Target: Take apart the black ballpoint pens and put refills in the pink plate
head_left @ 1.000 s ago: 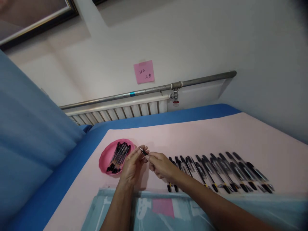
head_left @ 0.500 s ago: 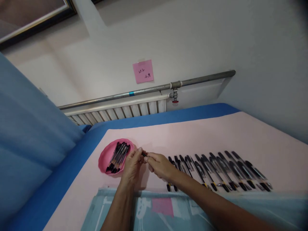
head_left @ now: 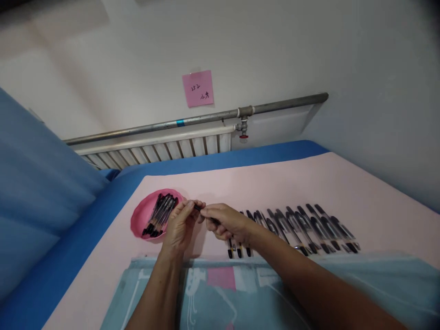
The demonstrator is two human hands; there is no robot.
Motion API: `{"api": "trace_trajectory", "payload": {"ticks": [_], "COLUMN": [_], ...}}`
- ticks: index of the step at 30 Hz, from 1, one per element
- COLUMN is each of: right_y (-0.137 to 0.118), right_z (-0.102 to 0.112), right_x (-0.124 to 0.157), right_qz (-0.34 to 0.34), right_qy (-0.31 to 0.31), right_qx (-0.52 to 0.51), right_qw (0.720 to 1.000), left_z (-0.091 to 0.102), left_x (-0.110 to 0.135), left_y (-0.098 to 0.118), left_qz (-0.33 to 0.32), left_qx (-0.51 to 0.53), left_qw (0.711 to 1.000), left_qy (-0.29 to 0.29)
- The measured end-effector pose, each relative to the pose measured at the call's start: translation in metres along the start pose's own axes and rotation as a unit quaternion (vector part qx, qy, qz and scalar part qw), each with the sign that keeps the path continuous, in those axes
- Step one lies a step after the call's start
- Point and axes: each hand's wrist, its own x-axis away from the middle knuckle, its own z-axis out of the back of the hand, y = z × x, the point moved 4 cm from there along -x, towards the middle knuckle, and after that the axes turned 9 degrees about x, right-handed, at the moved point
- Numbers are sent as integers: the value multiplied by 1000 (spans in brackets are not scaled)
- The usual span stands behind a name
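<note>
My left hand (head_left: 181, 223) is closed in a pinch beside the pink bowl (head_left: 136, 219). My right hand (head_left: 228, 223) meets it fingertip to fingertip, also closed. Between them runs a dark pen (head_left: 197, 207), gripped by both hands and mostly covered by the fingers. Its dark tip end shows again under the right fingers. Several black-capped clear pens (head_left: 160, 215) lie bundled in the bowl. To the right, a row of pen parts (head_left: 302, 224), caps, barrels and short black pieces, lies on the pink sheet, partly hidden by my right forearm.
The pink sheet (head_left: 275, 178) covers a blue surface (head_left: 206, 162). A light-blue printed cloth (head_left: 151, 279) lies along the near edge. Behind are a white radiator (head_left: 165, 146), a metal pipe (head_left: 206, 118) and a pink note (head_left: 198, 88). A blue curtain (head_left: 41, 201) hangs at the left.
The camera view has shifted, so the whole scene sits slightly higher and further left. Both hands stay together on the pen, and more dark length shows under the right fingers.
</note>
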Motion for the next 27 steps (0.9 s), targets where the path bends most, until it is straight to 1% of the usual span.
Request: {"api": "trace_trajectory", "payload": {"ticks": [2,4,5,7,9,11,14,17,20,23,25,26,27], "right_y": [-4,-8,-10,-13,-13,-13,-12,-12,-12,-11,-10,-9,-7], "right_z": [14,32,42,56,64,65,61,60,61,61,59,58,56], "right_x": [-1,-1,-1,0,1,1,1,0,0,-1,-2,-3,-4], "right_qz": [21,51,66,92,103,101,92,91,87,81,76,73,72], "right_qy": [50,111,138,176,193,195,196,197,208,217,221,223,224], "right_qx": [4,-16,-33,-62,-79,-80,-66,-55,-45,-23,1,15,30], "right_qw": [999,992,988,978,973,972,974,975,973,972,972,972,971], "left_z": [1,4,6,7,7,7,6,8,13,19,22,24,24], "left_x": [0,1,1,1,1,0,-3,-5,-3,-2,-2,-2,-2], "left_y": [-6,-15,-20,-30,-39,-47,-53,-52,-44,-36,-31,-29,-27], "left_qz": [-2,0,-5,-34,-73,-96,-87,-60,-58,-46,-15,4,25], "left_qx": [-37,-135,-198,-312,-391,-448,-499,-516,-527,-532,-518,-495,-454], "left_qw": [999,991,980,949,917,888,862,855,847,844,853,866,888], "left_qy": [13,22,17,-4,-25,-35,-35,-11,31,53,61,65,65]}}
